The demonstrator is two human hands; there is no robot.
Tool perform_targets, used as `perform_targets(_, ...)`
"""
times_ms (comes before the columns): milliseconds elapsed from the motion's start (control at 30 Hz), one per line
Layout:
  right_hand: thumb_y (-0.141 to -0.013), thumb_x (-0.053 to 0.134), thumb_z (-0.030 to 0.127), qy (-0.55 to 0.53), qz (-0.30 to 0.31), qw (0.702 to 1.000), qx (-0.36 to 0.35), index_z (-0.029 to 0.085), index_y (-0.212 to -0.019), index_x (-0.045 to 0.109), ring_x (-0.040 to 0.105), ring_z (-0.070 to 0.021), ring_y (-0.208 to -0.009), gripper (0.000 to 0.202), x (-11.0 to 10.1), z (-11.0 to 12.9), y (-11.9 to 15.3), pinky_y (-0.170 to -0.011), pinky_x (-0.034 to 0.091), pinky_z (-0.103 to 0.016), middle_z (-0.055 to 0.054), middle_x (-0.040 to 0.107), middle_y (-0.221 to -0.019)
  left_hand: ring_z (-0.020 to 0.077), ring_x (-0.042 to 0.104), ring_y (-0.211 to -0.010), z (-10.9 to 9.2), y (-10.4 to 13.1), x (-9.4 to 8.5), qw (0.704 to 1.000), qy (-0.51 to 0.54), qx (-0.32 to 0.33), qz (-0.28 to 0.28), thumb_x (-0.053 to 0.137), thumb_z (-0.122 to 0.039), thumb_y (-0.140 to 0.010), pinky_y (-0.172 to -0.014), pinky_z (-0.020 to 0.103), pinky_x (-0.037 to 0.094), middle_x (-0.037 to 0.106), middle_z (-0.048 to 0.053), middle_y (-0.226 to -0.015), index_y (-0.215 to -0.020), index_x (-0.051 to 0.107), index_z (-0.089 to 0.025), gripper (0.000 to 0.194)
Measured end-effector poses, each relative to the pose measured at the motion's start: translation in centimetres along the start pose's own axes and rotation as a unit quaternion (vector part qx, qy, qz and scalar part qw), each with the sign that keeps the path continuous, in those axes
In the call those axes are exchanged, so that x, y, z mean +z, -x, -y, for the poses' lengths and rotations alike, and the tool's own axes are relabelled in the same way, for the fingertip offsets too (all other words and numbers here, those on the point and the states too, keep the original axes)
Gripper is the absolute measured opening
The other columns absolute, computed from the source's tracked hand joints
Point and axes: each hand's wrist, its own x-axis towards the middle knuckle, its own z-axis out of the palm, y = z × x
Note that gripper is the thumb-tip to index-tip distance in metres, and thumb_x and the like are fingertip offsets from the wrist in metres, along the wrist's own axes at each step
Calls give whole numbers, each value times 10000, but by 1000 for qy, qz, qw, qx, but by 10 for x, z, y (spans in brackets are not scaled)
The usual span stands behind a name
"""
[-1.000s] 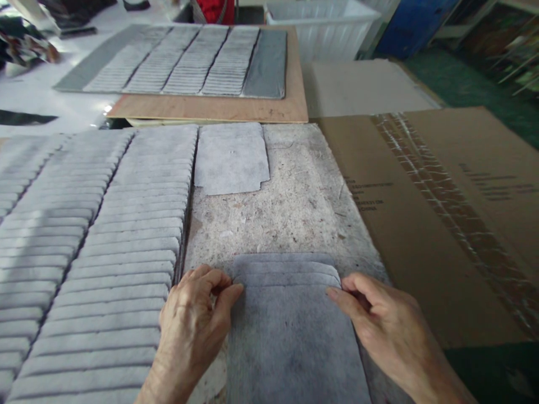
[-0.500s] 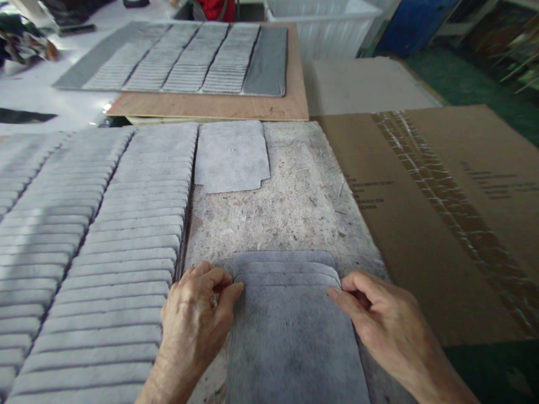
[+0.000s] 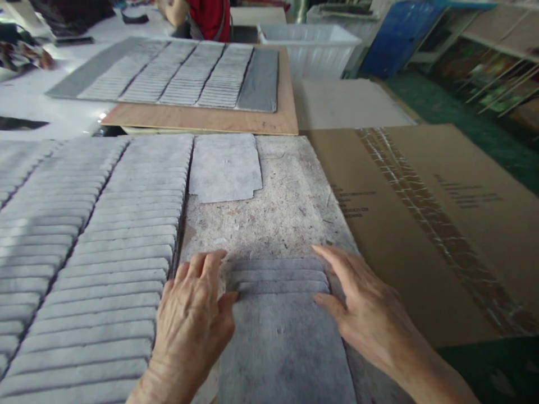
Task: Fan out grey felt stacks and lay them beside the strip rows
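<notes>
Several grey fabric sheets [image 3: 286,342] lie overlapped in a short stack on the speckled board [image 3: 290,224], their far edges stepped. At the stack's left edge is my left hand [image 3: 196,314], thumb and fingers apart, the thumb tip at the sheets. My right hand [image 3: 362,303] is spread at the right edge, its thumb over the top sheet and its index finger stretched past the far corner. Neither hand grips anything. A single grey sheet with notched corners [image 3: 225,168] lies flat farther up the board.
Long rows of overlapped grey sheets [image 3: 122,269] fill the left. Beyond are a panel with more rows [image 3: 256,84], a white bin [image 3: 309,53] and a person in red [image 3: 210,19]. Flattened cardboard [image 3: 404,235] lies on the right.
Both hands have let go of the stack's edges and their fingers have opened. The camera view has tilted up slightly, showing more of the background and the person in red.
</notes>
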Motion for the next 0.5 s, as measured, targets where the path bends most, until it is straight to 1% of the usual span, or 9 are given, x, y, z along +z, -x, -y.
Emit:
perform_targets(33,-745,531,161,-17,27,999,-13,228,-1262,337,445,-175,-1118,556,-3,-3,-6,-936,422,-354,-37,462,-1232,226,461,-1036,0,-3,-2,1000,-6,22,15,475,-167,-739,-850,400,386,512,-2,-1116,-1107,391,-285,396)
perform_targets(100,-710,556,127,-50,78,995,-23,248,-1238,361,450,-165,-1097,576,-7,-7,-17,-930,422,-349,-20,469,-1206,207,478,-1002,-1,-10,-6,997,2,54,53,454,-134,-720,-841,389,390,520,-11,-1071,-1045,406,-273,357)
perform_targets(200,-670,571,103,-85,122,989,-16,228,-1168,418,487,-153,-1006,535,-10,-10,-27,-858,454,-326,-26,477,-1147,190,500,-945,-1,-18,-9,994,20,60,89,454,-128,-691,-816,373,394,528,-10,-1001,-992,403,-250,329)
perform_targets(300,-660,552,88,-95,116,989,-20,217,-1157,419,475,-161,-1025,530,-8,-11,-27,-879,440,-339,-38,465,-1152,187,491,-946,0,-20,-9,995,31,61,78,466,-116,-671,-822,362,387,531,-10,-986,-983,400,-245,345)
perform_targets(400,-663,525,69,-102,99,989,-40,233,-1199,376,423,-168,-1116,580,-6,-10,-25,-954,387,-358,-35,437,-1208,189,463,-991,-1,-18,-6,995,49,73,50,477,-80,-640,-861,355,371,525,-11,-1043,-1038,387,-262,447)
perform_targets(500,-658,523,74,-108,121,986,-41,239,-1164,396,438,-159,-1085,547,-5,-10,-28,-935,387,-344,-23,468,-1156,188,466,-988,-1,-19,-6,993,55,80,62,467,-66,-625,-866,356,364,532,-9,-1041,-1049,398,-268,476)
